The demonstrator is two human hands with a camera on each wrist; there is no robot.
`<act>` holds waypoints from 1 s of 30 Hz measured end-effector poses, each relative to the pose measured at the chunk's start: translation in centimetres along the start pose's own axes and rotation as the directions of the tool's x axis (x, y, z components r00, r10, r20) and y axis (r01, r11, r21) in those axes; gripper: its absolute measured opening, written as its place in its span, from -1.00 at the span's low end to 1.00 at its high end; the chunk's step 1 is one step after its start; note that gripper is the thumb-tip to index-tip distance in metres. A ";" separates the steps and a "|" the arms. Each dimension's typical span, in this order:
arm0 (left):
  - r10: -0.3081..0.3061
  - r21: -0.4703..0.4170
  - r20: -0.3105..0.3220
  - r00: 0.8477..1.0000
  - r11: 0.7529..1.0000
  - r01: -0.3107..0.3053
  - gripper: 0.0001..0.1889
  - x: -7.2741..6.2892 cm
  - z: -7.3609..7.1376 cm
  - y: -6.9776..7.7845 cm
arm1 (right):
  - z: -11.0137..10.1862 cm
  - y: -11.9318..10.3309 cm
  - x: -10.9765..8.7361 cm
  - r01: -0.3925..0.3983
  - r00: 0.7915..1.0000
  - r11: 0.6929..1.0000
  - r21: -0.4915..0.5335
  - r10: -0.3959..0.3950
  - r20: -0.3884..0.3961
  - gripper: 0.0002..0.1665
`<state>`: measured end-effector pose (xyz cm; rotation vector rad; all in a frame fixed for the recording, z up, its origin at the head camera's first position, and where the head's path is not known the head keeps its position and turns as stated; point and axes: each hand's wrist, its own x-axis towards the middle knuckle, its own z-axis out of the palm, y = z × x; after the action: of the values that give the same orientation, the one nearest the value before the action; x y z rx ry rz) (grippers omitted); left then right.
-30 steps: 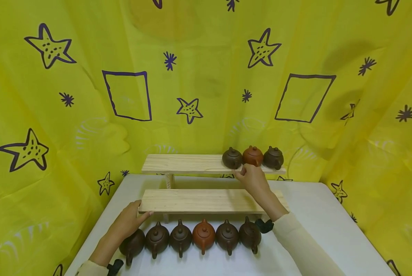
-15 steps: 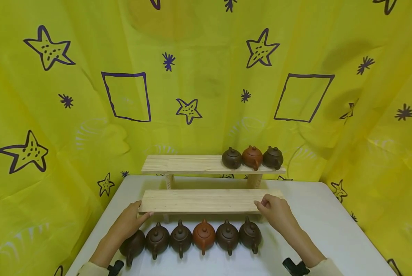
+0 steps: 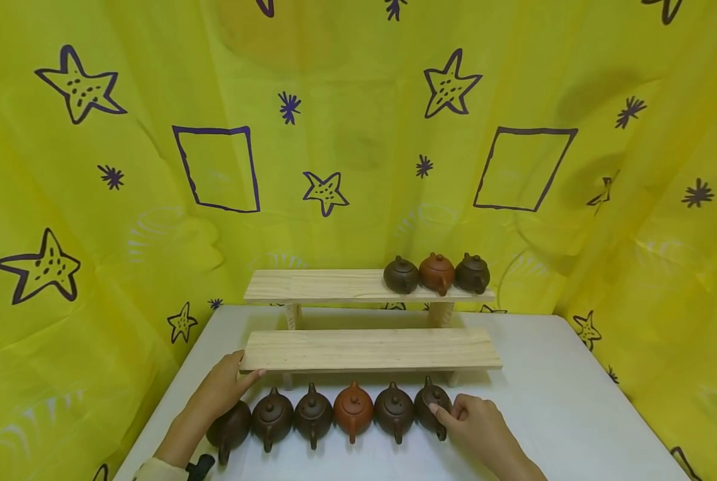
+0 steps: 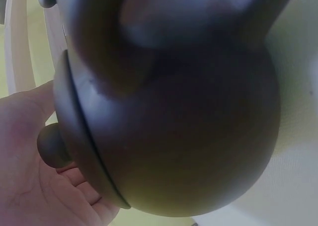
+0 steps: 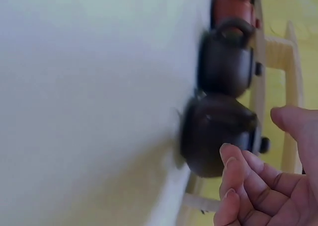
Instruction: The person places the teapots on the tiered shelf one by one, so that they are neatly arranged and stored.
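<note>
My left hand grips the near left corner of the lower wooden shelf, thumb along its front edge and fingers at its end. Beneath that hand sits a dark brown teapot, which fills the left wrist view and partly hides the palm. My right hand is at the rightmost dark teapot of the front row, its thumb overlapping the pot in the head view. In the right wrist view, thumb and fingers stand apart, loosely bent beside that teapot, not closed round it.
Between the end pots stand more dark teapots, one near the left, and a reddish one. The upper shelf carries two dark teapots and a reddish teapot at its right. A yellow patterned curtain surrounds the white table.
My right hand has come down from the upper shelf's teapots, past the lower shelf, to the rightmost front teapot. My left hand has stayed at the shelf corner.
</note>
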<state>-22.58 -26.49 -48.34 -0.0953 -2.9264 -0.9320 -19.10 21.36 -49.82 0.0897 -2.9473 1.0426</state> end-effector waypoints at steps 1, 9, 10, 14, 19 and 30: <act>0.001 -0.002 0.001 1.000 1.000 -0.001 -0.19 0.0 0.0 0.0 | 0.3 0.1 -0.2 0.002 1.000 1.000 0.000 -0.002 0.009 -0.43; 0.011 -0.006 -0.004 1.000 1.000 -0.011 -0.20 0.0 0.2 -0.2 | 0.9 0.6 -0.9 0.103 0.994 0.995 0.007 -0.103 0.023 -0.53; 0.011 -0.006 -0.005 1.000 1.000 -0.011 -0.20 0.0 0.2 -0.2 | 0.9 0.6 -0.9 0.111 0.994 0.994 0.003 -0.111 0.015 -0.54; 0.012 -0.005 -0.003 1.000 1.000 -0.012 -0.19 0.0 0.1 -0.2 | 1.1 0.8 -1.0 0.139 0.990 0.990 -0.016 -0.139 -0.005 -0.56; 0.009 0.001 -0.001 1.000 1.000 -0.009 -0.19 0.0 0.0 -0.2 | 1.8 0.9 -1.2 0.148 0.989 0.989 -0.018 -0.147 0.028 -0.53; 0.012 0.009 0.003 1.000 1.000 -0.012 -0.18 0.1 -0.1 -0.1 | 2.5 0.1 -1.7 0.119 0.991 0.985 -0.125 -0.125 -0.044 -0.51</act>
<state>-22.65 -26.61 -48.34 -0.1138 -2.9294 -0.9176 -17.36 19.96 -51.93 0.2347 -2.9080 0.8346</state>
